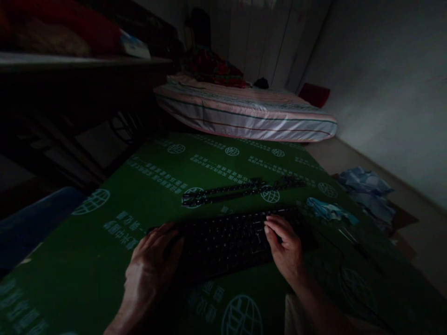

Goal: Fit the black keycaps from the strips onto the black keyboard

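A black keyboard (223,242) lies slightly tilted across the green board in front of me. My left hand (157,251) is closed over its left end, with the thumb along the near side. Above the keys on the right, my right hand (284,242) has its thumb and fingertips brought together in a pinch. Whatever may be between them is too small and dark to make out. Just beyond the keyboard, small black pieces like loose keycaps (230,190) lie in rows, with more in a loose group at their right end.
A crumpled blue cloth (330,210) and a thin screwdriver-like tool (351,236) lie right of the keyboard, near a dark cable (340,253). Beyond the printed green board (139,186) stands a bed (251,111). Crumpled fabric (366,186) is on the floor at right.
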### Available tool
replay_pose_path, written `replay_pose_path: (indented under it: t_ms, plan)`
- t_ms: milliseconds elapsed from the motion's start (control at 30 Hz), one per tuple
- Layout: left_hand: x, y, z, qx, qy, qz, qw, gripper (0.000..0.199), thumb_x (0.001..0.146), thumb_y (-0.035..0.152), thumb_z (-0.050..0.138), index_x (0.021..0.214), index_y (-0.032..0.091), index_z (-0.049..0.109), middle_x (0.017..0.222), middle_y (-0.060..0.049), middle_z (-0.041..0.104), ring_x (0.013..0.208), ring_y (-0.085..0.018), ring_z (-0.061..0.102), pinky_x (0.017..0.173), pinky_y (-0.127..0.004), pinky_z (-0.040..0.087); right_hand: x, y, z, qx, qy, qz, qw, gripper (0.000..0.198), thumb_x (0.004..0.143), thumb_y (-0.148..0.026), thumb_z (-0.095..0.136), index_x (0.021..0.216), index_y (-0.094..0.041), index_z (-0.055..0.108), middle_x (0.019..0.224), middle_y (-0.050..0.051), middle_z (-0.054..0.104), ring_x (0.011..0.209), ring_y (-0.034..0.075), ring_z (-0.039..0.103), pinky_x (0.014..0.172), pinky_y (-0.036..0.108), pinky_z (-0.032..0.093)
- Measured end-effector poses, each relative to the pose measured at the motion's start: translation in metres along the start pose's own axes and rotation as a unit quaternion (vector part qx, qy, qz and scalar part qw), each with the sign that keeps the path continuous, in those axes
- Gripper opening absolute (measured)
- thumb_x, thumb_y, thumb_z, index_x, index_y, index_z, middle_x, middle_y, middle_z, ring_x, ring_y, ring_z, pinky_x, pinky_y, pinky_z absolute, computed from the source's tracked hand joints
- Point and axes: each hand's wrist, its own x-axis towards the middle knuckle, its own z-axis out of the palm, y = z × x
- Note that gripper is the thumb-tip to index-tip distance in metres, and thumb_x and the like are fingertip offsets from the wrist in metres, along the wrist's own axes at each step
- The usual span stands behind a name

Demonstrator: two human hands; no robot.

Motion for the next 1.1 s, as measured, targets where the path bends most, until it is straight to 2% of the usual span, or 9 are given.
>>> replay_pose_path:
  t_ms: [400,633,800,933,1100]
  plan:
    - [0.0,-0.003,0.001,0.04,-0.012,0.017,0.999,0.041,0.085,0.048,0.042,0.094,0.017,0.068,0.109,-0.012,0.068,0.102,-0.03,0.063,0.093,-0.046,0.049,0.0,-0.004,0.0,-0.027,-0.005,-0.012,1.0,0.016,0.086,-0.022,0.056,0.093,-0.024,0.069,0.1,0.007,0.068,0.098,0.021,0.063,0.087,0.041,0.054]
    - [-0.004,-0.009,-0.001,0.044,-0.023,0.035,0.998,0.039,0.085,0.047,0.044,0.105,0.02,0.063,0.12,-0.009,0.063,0.11,-0.029,0.059,0.099,-0.043,0.045,0.01,-0.009,-0.004,-0.026,-0.017,-0.015,0.999,0.017,0.086,-0.019,0.055,0.095,-0.023,0.068,0.103,0.007,0.067,0.1,0.019,0.062,0.088,0.037,0.054]
    - [-0.006,-0.01,0.002,0.038,-0.002,0.041,0.998,0.036,0.085,0.046,0.045,0.104,0.021,0.063,0.117,-0.008,0.065,0.107,-0.028,0.061,0.097,-0.042,0.047,0.04,-0.009,-0.006,-0.054,-0.038,-0.021,0.998,0.014,0.084,-0.022,0.057,0.089,-0.023,0.07,0.1,0.007,0.068,0.097,0.019,0.063,0.088,0.037,0.053]
    - [-0.008,-0.013,0.003,0.043,0.005,0.05,0.998,0.036,0.084,0.044,0.047,0.107,0.021,0.062,0.119,-0.008,0.064,0.107,-0.029,0.061,0.096,-0.044,0.048,0.075,0.005,0.002,-0.097,-0.073,-0.034,0.992,0.015,0.083,-0.023,0.057,0.086,-0.024,0.071,0.095,0.006,0.069,0.093,0.019,0.064,0.088,0.037,0.052]
    - [-0.011,-0.019,0.003,0.05,-0.007,0.07,0.996,0.035,0.084,0.044,0.047,0.109,0.022,0.061,0.122,-0.009,0.062,0.109,-0.03,0.059,0.096,-0.045,0.048,0.125,0.032,0.022,-0.204,-0.164,-0.044,0.964,0.015,0.081,-0.02,0.058,0.085,-0.022,0.072,0.093,0.006,0.07,0.089,0.019,0.064,0.085,0.033,0.051]
